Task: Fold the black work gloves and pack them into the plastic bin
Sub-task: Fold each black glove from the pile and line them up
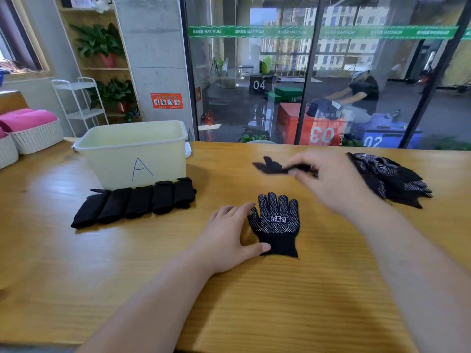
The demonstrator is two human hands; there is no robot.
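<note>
bright daylight, glass reflections, perhaps motion-blurred right hand (pixel 328 182).

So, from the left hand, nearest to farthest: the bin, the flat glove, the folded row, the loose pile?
1. Flat glove, touching the left hand on its right.
2. Folded row, off to its left and farther back.
3. Bin, right behind that row.
4. Loose pile, far right of the table.

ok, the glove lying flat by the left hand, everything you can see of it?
The flat glove is black knit, with white grip dots over palm and fingers, a white boxed logo mid-palm and a plain cuff. It lies unfolded on the wooden table, fingers pointing away from the person. The left hand touches its left edge: fingertips near the glove's fingers, thumb at the cuff. The right hand pinches a second glove, apart.
</note>
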